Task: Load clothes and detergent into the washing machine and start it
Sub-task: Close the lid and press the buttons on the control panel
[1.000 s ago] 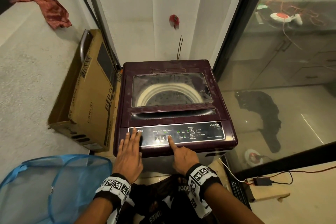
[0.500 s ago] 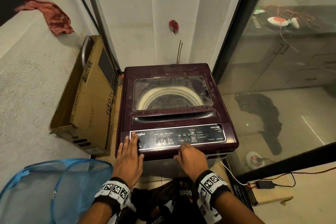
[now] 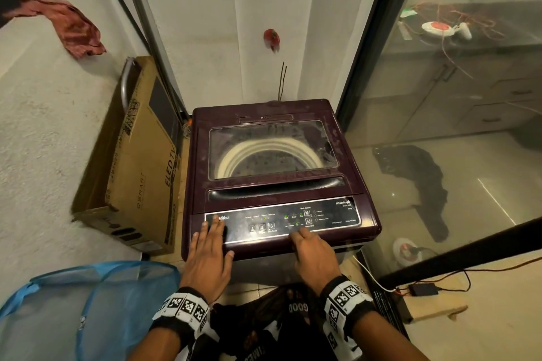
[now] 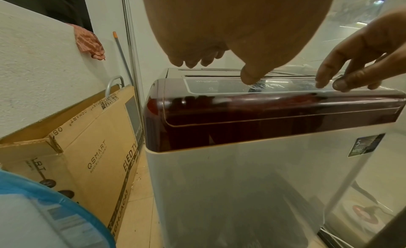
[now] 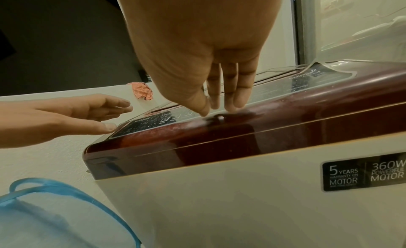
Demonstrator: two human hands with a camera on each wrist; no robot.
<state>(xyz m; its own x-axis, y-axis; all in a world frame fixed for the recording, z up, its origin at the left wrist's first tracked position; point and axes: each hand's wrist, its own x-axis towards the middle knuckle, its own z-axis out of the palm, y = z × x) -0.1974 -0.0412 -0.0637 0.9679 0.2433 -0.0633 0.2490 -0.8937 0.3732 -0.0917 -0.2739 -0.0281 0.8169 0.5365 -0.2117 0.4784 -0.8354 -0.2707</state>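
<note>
The washing machine [image 3: 199,173] has a maroon top and white body [image 5: 219,208]. Its lid [image 3: 269,149] is down, and through the glass a white drum ring shows with something dark inside. The black control panel [image 3: 322,215] runs along the front, with three numbered buttons [image 3: 262,227]. My left hand [image 3: 211,239] lies flat on the panel's left end, fingers straight [image 4: 237,43]. My right hand [image 3: 308,246] holds nothing. Its straight fingers point down and touch the panel's front edge [image 5: 224,88], right of the buttons.
A blue mesh laundry basket [image 3: 73,311] stands at my lower left. A cardboard TV box [image 3: 140,173] leans beside the machine's left side. A glass door [image 3: 440,126] is on the right, with cables and an adapter [image 3: 422,290] on the floor. A red cloth [image 3: 73,26] lies on the ledge.
My right index finger was on a panel button a second ago. The right hand has since drawn back to the panel's front edge. The left hand has stayed in place.
</note>
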